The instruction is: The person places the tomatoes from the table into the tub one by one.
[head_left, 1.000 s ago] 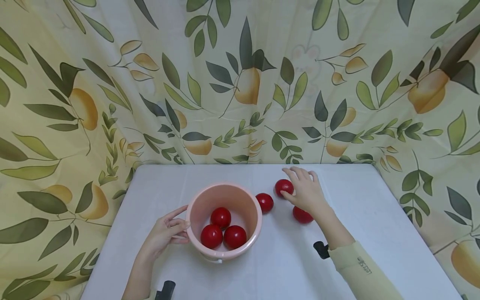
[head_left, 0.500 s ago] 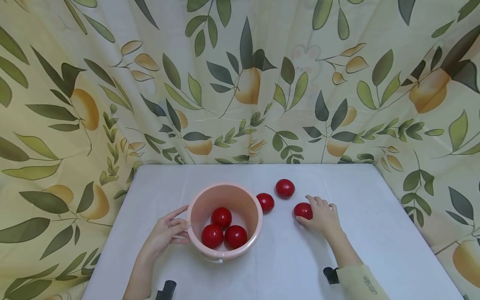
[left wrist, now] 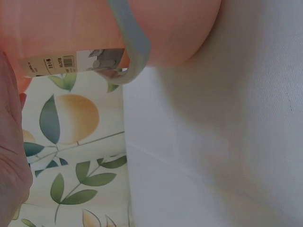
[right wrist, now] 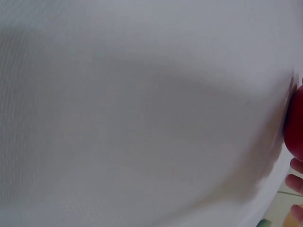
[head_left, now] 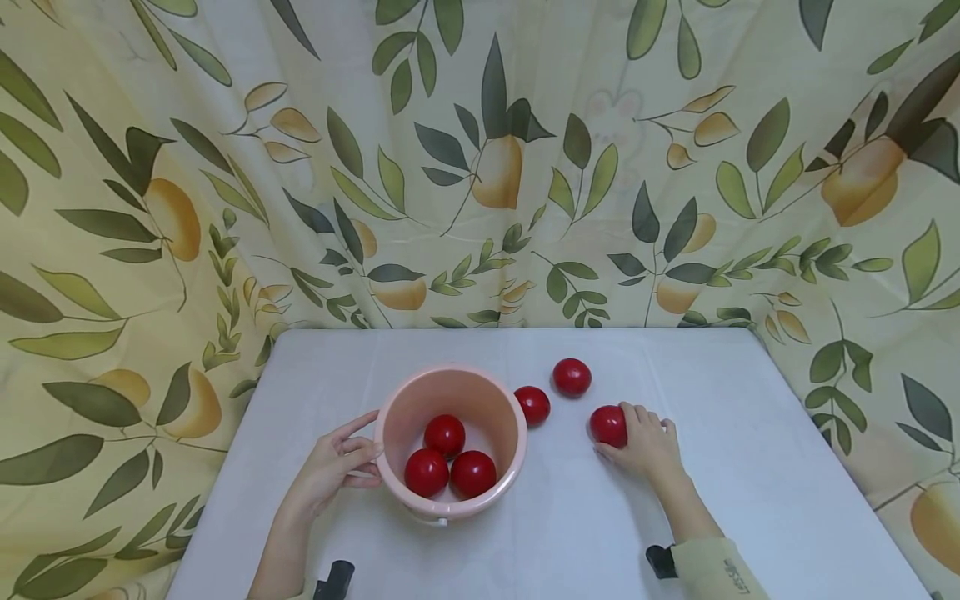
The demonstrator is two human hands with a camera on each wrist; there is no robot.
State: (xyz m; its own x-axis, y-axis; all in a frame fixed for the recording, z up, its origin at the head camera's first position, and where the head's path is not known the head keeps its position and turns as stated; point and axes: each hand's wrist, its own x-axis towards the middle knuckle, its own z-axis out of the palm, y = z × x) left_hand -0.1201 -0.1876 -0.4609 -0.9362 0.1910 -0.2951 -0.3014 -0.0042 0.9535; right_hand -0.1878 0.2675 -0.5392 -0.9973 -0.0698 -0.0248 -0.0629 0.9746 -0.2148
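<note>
A pink bucket point(head_left: 450, 383) stands on the table with three glossy red balls point(head_left: 472, 474) inside. My left hand point(head_left: 330, 467) rests against the bucket's left side, its fingers extended and touching the outer wall near the rim. In the left wrist view, part of this hand point(left wrist: 12, 156) shows beside the bucket's label. My right hand point(head_left: 651, 446) holds another red ball point(head_left: 608, 426) right of the bucket, thumb in front and fingers behind. The right wrist view catches only the edge of that ball point(right wrist: 296, 125) and some fingertips point(right wrist: 294, 182).
Two more red balls lie on the white table point(head_left: 570, 533): one against the bucket's right side point(head_left: 533, 406), another farther back point(head_left: 572, 377). The bucket's pale handle point(left wrist: 135, 38) hangs down in the left wrist view. A leaf-patterned curtain point(head_left: 480, 167) rises behind the table.
My right hand has come back from the rear ball to the nearest ball on the right and taken hold of it. The left hand and bucket stay put.
</note>
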